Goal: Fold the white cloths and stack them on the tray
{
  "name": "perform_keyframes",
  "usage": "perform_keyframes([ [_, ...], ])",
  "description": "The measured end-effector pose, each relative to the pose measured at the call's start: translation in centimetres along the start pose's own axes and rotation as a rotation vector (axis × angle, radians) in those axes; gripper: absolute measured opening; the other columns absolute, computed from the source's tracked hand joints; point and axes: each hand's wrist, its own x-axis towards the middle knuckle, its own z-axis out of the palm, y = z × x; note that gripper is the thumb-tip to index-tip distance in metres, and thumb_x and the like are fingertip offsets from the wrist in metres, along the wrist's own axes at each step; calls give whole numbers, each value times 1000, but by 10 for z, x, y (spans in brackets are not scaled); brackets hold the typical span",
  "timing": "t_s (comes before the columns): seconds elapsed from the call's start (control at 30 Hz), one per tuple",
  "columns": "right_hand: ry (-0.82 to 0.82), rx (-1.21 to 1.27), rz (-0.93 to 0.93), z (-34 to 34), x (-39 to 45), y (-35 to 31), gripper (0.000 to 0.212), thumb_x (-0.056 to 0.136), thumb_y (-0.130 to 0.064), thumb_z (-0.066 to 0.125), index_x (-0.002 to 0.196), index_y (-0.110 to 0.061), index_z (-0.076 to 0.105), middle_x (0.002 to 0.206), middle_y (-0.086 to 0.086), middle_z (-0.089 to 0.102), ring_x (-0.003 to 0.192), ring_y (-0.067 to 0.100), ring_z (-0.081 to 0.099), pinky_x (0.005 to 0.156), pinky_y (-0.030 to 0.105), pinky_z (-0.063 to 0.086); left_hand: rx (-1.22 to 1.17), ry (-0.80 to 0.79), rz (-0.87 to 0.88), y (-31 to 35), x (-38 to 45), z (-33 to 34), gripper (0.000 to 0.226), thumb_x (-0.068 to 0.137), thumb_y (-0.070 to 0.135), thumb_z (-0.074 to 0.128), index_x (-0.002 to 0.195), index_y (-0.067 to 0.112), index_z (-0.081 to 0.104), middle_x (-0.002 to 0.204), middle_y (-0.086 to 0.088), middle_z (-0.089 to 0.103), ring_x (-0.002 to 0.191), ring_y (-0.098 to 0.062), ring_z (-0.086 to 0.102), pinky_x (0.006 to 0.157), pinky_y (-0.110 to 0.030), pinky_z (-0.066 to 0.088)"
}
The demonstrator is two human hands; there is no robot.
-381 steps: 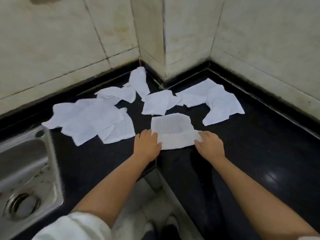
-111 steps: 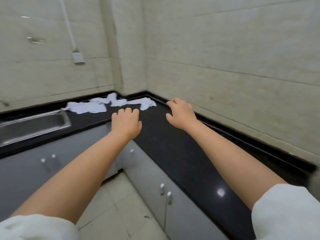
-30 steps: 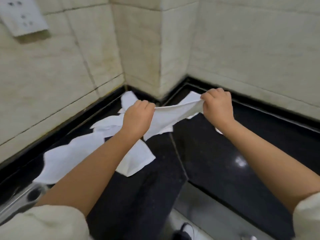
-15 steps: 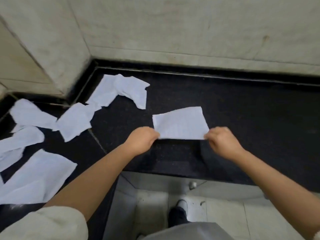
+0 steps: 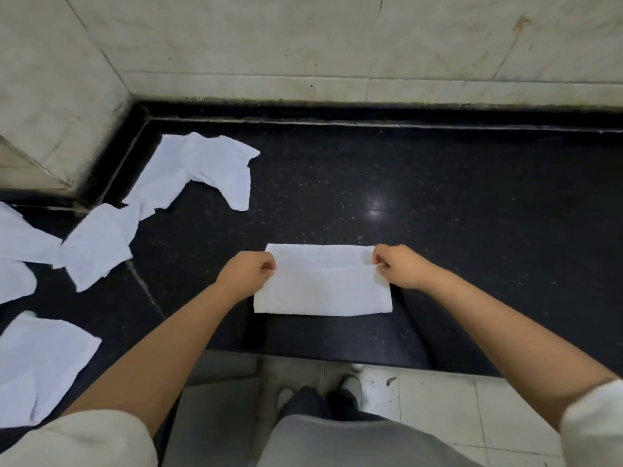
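Fingers of left hand (image 5: 247, 274) and right hand (image 5: 401, 266) pinching half-folded white cloth (image 5: 322, 291), long axis left-right

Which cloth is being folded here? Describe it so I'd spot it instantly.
On the black countertop, look near the front edge. The cloth being folded lies between the left hand and right hand. It alone is a neat rectangle; the loose cloths lie crumpled.

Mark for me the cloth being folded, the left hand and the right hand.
cloth being folded (image 5: 322, 293), head view, middle of the folded-over front layer.
left hand (image 5: 247, 273), head view, back of the hand.
right hand (image 5: 403, 267), head view, back of the hand.
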Motion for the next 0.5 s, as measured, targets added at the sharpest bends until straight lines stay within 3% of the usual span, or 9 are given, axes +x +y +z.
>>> perform_keyframes([
  [0.13,209,27,78,-4,22,0,24,86,1,40,93,-4,62,96,13,66,83,27,59,72,35,50,15,146,-21,6,24,0,21,92,10,48,104,8,65,106,-10,63,95,-24,59,79,-31,46],
  [0.23,292,-5,126,2,32,0,25,87,0,43,94,-4,66,100,14,64,92,29,60,74,35,49,35,180,-21,6,42,4,23,92,8,45,105,5,64,102,-13,63,93,-27,58,76,-35,45],
  [0.37,349,-60,158,13,36,-1,27,88,-1,43,99,-5,68,105,14,61,100,28,55,73,31,45,127,151,-52,-1,55,11,22,93,11,45,99,2,64,100,-13,61,91,-26,56,73,-37,47],
  [0.5,316,-154,168,17,38,-2,29,90,-2,41,107,-5,64,110,11,58,106,27,50,79,32,46,173,101,-11,-10,60,15,26,95,17,45,115,8,60,116,-8,57,107,-23,51,82,-34,46],
])
